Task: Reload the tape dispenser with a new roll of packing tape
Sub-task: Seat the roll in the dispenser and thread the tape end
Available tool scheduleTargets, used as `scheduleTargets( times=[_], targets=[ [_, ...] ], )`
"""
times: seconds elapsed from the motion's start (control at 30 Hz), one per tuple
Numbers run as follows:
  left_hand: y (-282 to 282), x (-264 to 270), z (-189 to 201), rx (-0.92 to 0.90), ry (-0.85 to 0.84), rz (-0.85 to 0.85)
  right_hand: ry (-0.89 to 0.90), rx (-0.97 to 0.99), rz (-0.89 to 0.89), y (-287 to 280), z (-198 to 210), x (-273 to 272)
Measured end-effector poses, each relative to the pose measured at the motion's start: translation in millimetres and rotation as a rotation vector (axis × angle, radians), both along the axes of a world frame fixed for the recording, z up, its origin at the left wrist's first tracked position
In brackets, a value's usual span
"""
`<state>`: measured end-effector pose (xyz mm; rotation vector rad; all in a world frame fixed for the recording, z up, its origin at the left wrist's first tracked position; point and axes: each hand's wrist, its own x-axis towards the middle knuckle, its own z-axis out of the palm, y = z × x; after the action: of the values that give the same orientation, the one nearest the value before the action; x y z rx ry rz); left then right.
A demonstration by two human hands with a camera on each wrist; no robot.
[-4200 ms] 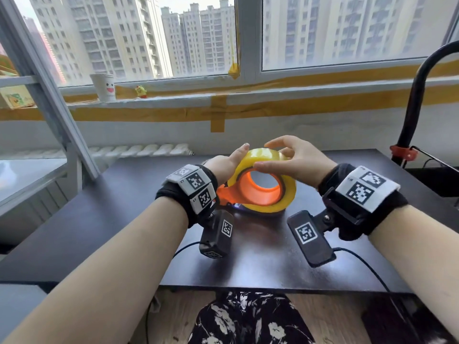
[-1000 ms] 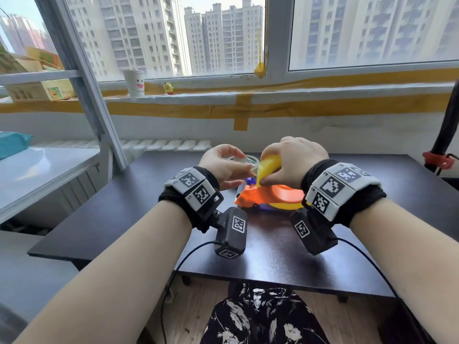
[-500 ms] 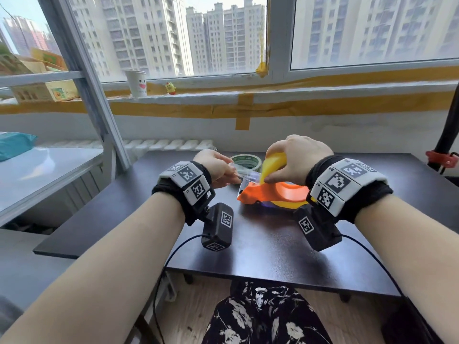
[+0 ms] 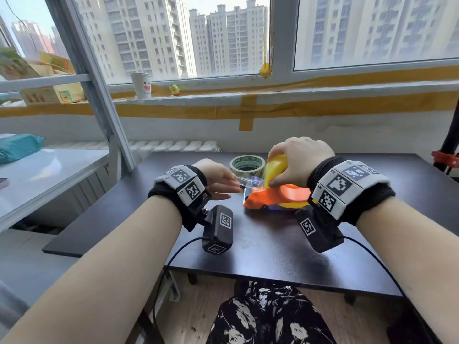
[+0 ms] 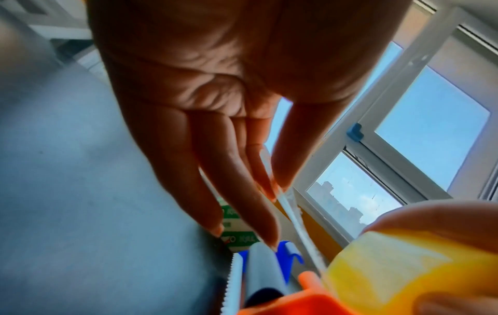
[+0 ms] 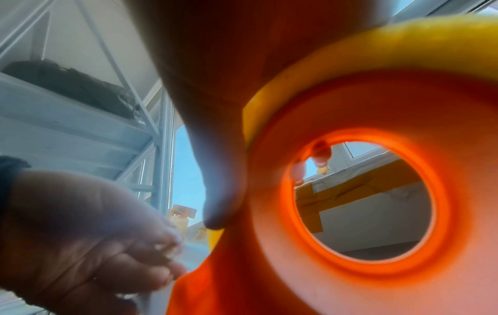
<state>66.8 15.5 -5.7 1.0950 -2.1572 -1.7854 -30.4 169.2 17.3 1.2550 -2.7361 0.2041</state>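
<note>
An orange tape dispenser (image 4: pixel 275 197) lies on the dark table (image 4: pixel 260 244) with a yellow tape roll (image 4: pixel 275 168) seated on its hub. My right hand (image 4: pixel 282 176) grips the roll from above, thumb on the near side. My left hand (image 4: pixel 238 187) pinches the clear tape end (image 4: pixel 248 185) between thumb and forefinger, drawn out to the left of the roll. In the left wrist view the tape strip (image 5: pixel 301 230) runs from my fingertips (image 5: pixel 272 191) to the yellow roll (image 5: pixel 404 266), above the serrated blade (image 5: pixel 231 283). The right wrist view looks through the orange hub (image 6: pixel 350 266).
A second tape roll (image 4: pixel 246 165) with green print lies flat just behind the dispenser. A paper cup (image 4: pixel 141 85) and a small yellow figure (image 4: pixel 174 90) stand on the windowsill. A white shelf (image 4: pixel 49 170) adjoins the table on the left; a black stand (image 4: pixel 449 145) rises at right.
My left hand has drawn the tape end away from the roll to the left, uncovering the green-printed roll behind. My right hand keeps its grip on the yellow roll.
</note>
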Motion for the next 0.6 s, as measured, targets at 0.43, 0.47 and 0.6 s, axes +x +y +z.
scheduleTargets(
  times=[0.43,0.47,0.6],
  targets=[
    [9.0,-2.8,-2.1,-0.049,0.084,-0.023,0.017,0.010,-0.010,-2.4,-1.3,1.7],
    [10.3,-4.1,-1.7,-0.044,0.077,-0.021,0.019,0.009,-0.012,-2.3,-1.4,1.7],
    [16.4,-8.6,1.4,-0.026,0.055,-0.014,0.021,0.007,-0.011,-2.1,-1.8,1.8]
  ],
)
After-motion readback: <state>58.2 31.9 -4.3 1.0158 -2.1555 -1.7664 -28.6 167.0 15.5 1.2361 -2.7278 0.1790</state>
